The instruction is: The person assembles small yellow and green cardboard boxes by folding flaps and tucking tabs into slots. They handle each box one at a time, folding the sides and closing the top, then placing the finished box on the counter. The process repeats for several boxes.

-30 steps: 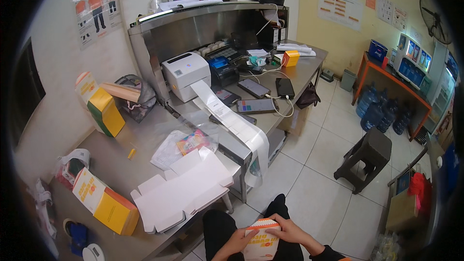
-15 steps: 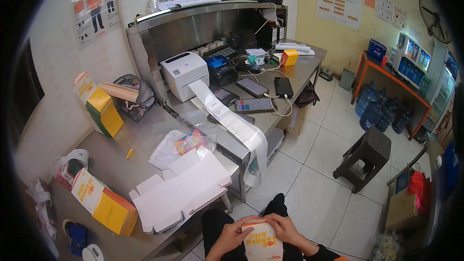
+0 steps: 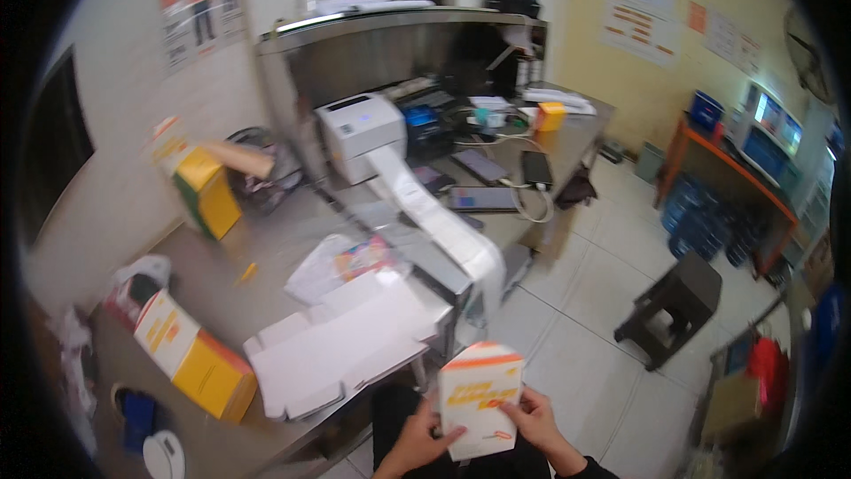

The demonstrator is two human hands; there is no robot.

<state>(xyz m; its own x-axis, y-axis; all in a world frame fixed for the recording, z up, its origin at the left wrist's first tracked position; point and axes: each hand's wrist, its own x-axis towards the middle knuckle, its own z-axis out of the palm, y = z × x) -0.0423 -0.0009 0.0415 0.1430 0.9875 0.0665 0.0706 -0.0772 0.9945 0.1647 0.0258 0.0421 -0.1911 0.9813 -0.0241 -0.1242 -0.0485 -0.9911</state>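
Note:
A small white carton with orange print (image 3: 479, 399) stands upright between my hands, low in the view over my dark lap. My left hand (image 3: 418, 441) grips its lower left side, the thumb across the front. My right hand (image 3: 537, 417) holds its lower right edge. To the left, on the steel table (image 3: 266, 240), lies a flattened white cardboard blank (image 3: 341, 346). The picture is slightly blurred.
A white label printer (image 3: 359, 133) feeds a long strip of labels (image 3: 452, 231) over the table edge. Yellow cartons (image 3: 191, 355) (image 3: 206, 191) sit on the table, with a phone (image 3: 536, 167) and tablet (image 3: 481, 199) farther back. A dark stool (image 3: 671, 302) stands on the tiled floor at right.
The carton has been raised and turned upright, its printed face toward me. My view has shifted a little to the right.

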